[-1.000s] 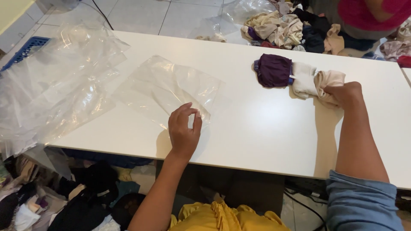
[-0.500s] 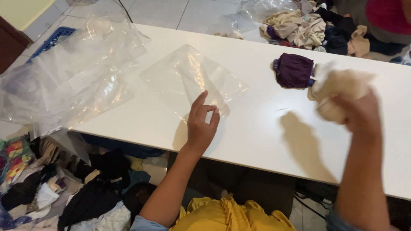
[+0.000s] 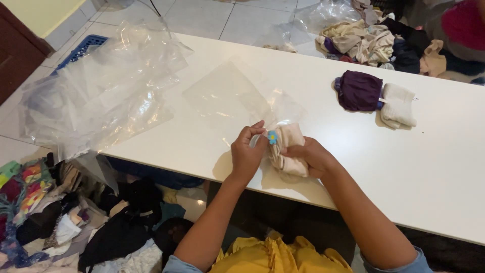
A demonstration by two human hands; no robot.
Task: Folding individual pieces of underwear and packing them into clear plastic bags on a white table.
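Observation:
My right hand [image 3: 313, 154] grips a rolled beige garment [image 3: 289, 146] with a small blue tag, held at the near edge of the white table [image 3: 353, 167]. My left hand [image 3: 247, 151] pinches the open edge of a clear plastic bag [image 3: 237, 96] right beside the garment's tagged end. The bag lies flat on the table and stretches away from my hands. A rolled purple garment [image 3: 359, 90] and a rolled white garment [image 3: 398, 105] lie side by side at the right back.
A heap of clear plastic bags [image 3: 101, 91] covers the table's left end. Mixed clothes [image 3: 374, 40] are piled beyond the far edge, next to another person in red [image 3: 462, 25]. More clothes [image 3: 76, 222] lie on the floor at left. A blue crate [image 3: 81, 48] stands behind.
My right hand lifted the beige garment from beside the white one and carried it left to the bag's mouth. My left hand stayed at the bag and pinched its edge.

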